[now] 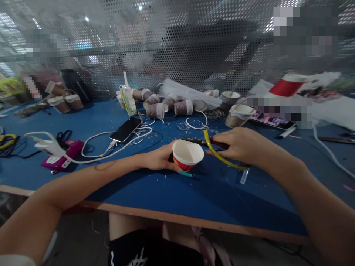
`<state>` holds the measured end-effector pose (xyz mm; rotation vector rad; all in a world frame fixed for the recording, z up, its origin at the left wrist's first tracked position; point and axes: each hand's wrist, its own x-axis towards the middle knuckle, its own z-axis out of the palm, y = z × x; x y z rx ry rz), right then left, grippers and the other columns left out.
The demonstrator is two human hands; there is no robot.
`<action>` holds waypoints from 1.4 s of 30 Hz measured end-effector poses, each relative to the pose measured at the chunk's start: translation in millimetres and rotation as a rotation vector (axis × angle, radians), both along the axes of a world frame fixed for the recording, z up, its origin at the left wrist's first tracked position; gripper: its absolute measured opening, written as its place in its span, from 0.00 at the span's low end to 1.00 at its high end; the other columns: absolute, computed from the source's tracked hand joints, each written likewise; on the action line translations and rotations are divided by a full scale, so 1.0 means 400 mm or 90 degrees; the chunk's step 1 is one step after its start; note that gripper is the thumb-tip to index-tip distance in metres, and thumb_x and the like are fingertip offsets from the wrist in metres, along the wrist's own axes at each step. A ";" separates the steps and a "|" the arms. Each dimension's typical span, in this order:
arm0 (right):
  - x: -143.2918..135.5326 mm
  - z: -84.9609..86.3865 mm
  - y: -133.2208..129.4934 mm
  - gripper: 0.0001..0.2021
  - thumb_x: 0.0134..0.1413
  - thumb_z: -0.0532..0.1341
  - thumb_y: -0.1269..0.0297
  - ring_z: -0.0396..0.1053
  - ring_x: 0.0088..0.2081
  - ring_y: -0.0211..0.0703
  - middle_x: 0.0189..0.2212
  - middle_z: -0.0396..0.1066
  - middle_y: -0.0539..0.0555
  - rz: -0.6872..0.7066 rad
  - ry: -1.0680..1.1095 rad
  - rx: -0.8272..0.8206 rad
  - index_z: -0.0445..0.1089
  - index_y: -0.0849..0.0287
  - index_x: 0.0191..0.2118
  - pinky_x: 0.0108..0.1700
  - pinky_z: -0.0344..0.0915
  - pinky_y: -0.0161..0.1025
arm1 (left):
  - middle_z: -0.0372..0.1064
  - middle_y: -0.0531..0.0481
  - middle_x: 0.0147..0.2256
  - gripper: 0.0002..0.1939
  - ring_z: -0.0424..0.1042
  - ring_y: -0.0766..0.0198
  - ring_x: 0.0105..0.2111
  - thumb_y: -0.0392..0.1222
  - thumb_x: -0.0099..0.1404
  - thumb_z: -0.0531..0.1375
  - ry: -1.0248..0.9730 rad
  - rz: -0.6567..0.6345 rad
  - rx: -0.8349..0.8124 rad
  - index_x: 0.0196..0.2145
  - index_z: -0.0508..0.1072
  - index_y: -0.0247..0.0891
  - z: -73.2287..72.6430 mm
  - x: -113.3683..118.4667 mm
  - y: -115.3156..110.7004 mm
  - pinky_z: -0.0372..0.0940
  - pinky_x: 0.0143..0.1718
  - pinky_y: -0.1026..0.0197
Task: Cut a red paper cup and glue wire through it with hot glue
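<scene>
A red and white paper cup point(188, 152) stands slightly tilted over the blue table, its open mouth facing me. My left hand point(163, 157) is wrapped round its left side, the thumb with a turquoise nail in front. Close to the cup's right side, my right hand point(235, 144) grips a red-handled tool point(222, 143). Its dark metal tip points left and reaches behind the cup's rim; whether it is pliers or scissors I cannot tell. A curved yellow strip point(219, 157) crosses in front of the right fingers. Near its lower end lies a short clear tube point(244, 176).
Several twine-wrapped cups point(155, 110) lie at the back by the perforated metal screen point(172, 48). A phone point(126, 129) with white cable, a purple power strip point(62, 155) and a drink carton point(128, 101) stand left. Another red cup point(288, 85) sits at the back right.
</scene>
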<state>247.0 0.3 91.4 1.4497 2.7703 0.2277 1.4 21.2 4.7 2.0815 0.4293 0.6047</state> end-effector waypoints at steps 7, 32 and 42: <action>-0.026 0.002 -0.016 0.13 0.53 0.56 0.55 0.66 0.26 0.42 0.27 0.74 0.56 -0.023 -0.050 0.006 0.70 0.58 0.28 0.25 0.47 0.37 | 0.61 0.38 0.57 0.38 0.60 0.47 0.58 0.46 0.53 0.68 -0.007 0.022 0.004 0.58 0.57 0.38 -0.011 -0.002 -0.008 0.54 0.61 0.43; 0.020 -0.058 0.028 0.17 0.52 0.52 0.49 0.57 0.21 0.39 0.17 0.61 0.53 -0.062 0.198 0.165 0.57 0.56 0.20 0.24 0.48 0.36 | 0.68 0.42 0.51 0.39 0.67 0.51 0.52 0.38 0.43 0.71 -0.238 0.143 -0.365 0.53 0.62 0.38 0.010 0.030 -0.034 0.61 0.56 0.48; -0.025 -0.079 0.000 0.24 0.53 0.56 0.45 0.52 0.16 0.33 0.12 0.55 0.46 -0.017 0.469 0.062 0.53 0.55 0.16 0.20 0.50 0.34 | 0.71 0.47 0.35 0.33 0.71 0.62 0.34 0.40 0.38 0.73 -0.320 0.266 -0.447 0.42 0.68 0.34 0.028 0.042 -0.025 0.66 0.40 0.56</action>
